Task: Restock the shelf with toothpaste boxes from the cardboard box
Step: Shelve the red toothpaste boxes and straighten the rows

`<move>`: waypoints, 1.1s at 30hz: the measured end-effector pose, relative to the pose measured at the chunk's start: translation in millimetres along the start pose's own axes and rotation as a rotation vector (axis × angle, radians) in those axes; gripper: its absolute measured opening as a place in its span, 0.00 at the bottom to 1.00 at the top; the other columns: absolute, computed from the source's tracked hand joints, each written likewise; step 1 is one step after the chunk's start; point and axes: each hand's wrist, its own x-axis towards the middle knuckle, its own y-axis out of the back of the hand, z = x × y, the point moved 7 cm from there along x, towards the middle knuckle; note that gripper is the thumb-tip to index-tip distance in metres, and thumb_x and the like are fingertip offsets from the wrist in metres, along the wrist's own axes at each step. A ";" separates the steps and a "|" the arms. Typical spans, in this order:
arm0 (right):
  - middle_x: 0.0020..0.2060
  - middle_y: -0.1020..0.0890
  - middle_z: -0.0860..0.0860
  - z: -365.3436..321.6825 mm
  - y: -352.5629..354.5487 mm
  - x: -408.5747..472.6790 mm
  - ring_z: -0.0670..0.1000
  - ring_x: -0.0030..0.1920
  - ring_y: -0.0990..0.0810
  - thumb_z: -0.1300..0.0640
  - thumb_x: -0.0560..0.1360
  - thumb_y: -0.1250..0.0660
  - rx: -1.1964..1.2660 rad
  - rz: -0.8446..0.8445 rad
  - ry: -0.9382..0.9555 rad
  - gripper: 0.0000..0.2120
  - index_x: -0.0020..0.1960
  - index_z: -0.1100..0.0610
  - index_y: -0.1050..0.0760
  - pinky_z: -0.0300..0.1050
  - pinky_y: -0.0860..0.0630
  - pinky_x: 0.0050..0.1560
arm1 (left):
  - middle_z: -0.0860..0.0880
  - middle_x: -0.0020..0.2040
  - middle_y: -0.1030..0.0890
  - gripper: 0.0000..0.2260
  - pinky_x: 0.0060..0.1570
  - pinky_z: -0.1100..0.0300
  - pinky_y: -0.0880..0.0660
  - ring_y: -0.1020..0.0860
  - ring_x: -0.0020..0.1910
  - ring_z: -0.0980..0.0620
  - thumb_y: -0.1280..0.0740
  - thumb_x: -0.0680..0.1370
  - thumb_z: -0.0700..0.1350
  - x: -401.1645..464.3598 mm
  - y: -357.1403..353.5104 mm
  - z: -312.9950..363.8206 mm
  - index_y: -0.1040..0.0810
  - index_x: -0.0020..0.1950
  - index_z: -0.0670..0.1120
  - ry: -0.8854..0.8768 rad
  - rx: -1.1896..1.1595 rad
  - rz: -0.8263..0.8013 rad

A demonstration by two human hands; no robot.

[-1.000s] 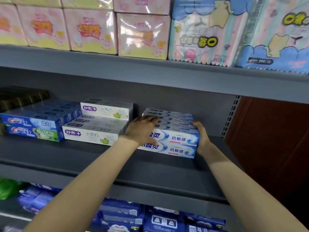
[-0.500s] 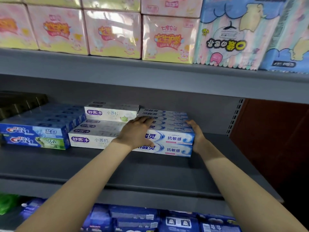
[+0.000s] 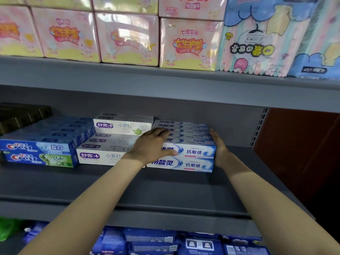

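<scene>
Grey metal shelving fills the view, and the middle shelf (image 3: 165,188) serves as the reference surface. On this shelf, toward its right portion and set back from the front edge, sits a two-layer stack of white-and-blue toothpaste boxes (image 3: 195,153), printed fronts facing outward.

The left hand (image 3: 150,146) lies on the left end of the stack: palm over the upper front corner, fingers extended flat across the top boxes, thumb against the front face. The right hand (image 3: 219,150) presses flat against the right end of the stack, fingers straight and pointing toward the rear of the shelf. Neither hand curls around a box; both are open and bracket the stack from opposite ends.

Touching the stack on its left side is a group of white toothpaste boxes with purple logos (image 3: 110,150), with one further box raised behind the front row. Left of these, two blue Crest boxes (image 3: 38,153) are stacked, with additional blue boxes ranged behind them. Dark boxes (image 3: 22,115) occupy the far-left rear of the shelf.

On the shelf above stand pink-and-yellow packs (image 3: 127,37) and blue cartoon-printed packs (image 3: 255,37). Below the middle shelf, blue packages (image 3: 156,242) are visible. Right of the shelving is a reddish-brown panel (image 3: 294,153). The cardboard box is outside the view.
</scene>
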 end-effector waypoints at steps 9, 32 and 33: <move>0.59 0.26 0.48 -41.8 -1.4 -61.8 0.43 0.55 0.26 0.52 0.80 0.41 -0.554 0.158 0.631 0.15 0.65 0.54 0.31 0.34 0.32 0.55 | 0.51 0.77 0.46 0.40 0.71 0.59 0.44 0.45 0.76 0.51 0.32 0.72 0.62 -4.7 10.5 -7.2 0.45 0.77 0.49 0.045 -0.155 -0.015; 0.76 0.44 0.51 -29.8 -104.2 -49.8 0.53 0.75 0.44 0.34 0.67 0.32 -1.789 -0.164 0.573 0.48 0.77 0.53 0.48 0.48 0.49 0.75 | 0.49 0.70 0.29 0.23 0.70 0.52 0.42 0.34 0.70 0.48 0.54 0.82 0.58 48.1 7.1 -32.7 0.30 0.69 0.49 0.017 0.114 -0.152; 0.76 0.44 0.50 -26.7 -105.1 -49.1 0.53 0.75 0.45 0.33 0.67 0.32 -1.796 -0.151 0.568 0.47 0.77 0.52 0.48 0.49 0.49 0.75 | 0.49 0.68 0.27 0.23 0.69 0.51 0.40 0.32 0.68 0.48 0.55 0.82 0.58 52.3 3.5 -34.7 0.30 0.68 0.50 0.012 0.140 -0.171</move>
